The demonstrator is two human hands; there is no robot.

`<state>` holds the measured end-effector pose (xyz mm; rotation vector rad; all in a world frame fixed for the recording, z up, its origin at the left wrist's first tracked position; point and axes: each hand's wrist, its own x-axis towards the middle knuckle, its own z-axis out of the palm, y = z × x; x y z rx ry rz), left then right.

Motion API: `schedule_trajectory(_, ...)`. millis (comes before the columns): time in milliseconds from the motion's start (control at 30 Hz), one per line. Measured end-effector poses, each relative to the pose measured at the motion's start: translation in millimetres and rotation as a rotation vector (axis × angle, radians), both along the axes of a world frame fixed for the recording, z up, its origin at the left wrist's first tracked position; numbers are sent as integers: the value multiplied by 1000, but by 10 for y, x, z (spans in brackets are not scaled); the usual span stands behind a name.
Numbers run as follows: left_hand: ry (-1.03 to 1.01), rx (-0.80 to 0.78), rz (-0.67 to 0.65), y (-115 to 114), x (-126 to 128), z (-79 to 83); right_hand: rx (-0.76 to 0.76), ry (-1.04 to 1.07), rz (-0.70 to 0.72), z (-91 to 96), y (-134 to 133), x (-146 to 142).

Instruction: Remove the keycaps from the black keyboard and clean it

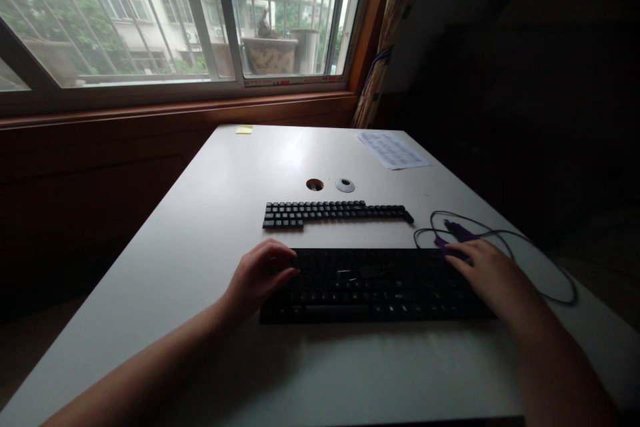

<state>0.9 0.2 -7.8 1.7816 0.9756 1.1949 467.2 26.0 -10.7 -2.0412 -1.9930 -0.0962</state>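
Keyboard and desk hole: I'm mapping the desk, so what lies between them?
In the head view, rows of black keycaps lie between keyboard and hole.

Probably home desk (220,213) by window (175,13)

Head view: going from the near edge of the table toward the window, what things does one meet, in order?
black keyboard → separate block of black keys → round hole in the tabletop → printed sheet of paper → window
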Motion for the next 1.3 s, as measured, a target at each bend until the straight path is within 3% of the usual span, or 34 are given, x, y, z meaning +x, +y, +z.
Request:
schedule_trajectory(100, 4, 7, -10, -3, 1, 6, 0, 15, -40, -21, -5, 18)
schedule_trajectory(267, -14, -10, -28, -6, 15, 14, -23, 97, -90, 137, -69, -170)
schedule_trajectory(400, -36, -29, -33, -12, 27, 6, -31, 242, 71, 365, -176, -592)
schedule_trajectory(533, -42, -38, -41, -26, 32, -1, -208, 375, 360, 607, -306, -1182)
schedule_trajectory(667, -46, -16, -57, -40, 34, 12, -231, 494, 566, 713, -366, -1698)
schedule_trajectory(1000, 4, 3, -93, -55, 34, 50, 3, 745, 624, 518, -303, -2426)
schedule_trajectory(1100, 34, -4, -78, -58, 36, 41, 78, 771, 681, 444, -314, -2519)
schedule_trajectory(1300, 40, -32, -60, -62, 49, 40, 68, 810, 795, 314, -334, -2508)
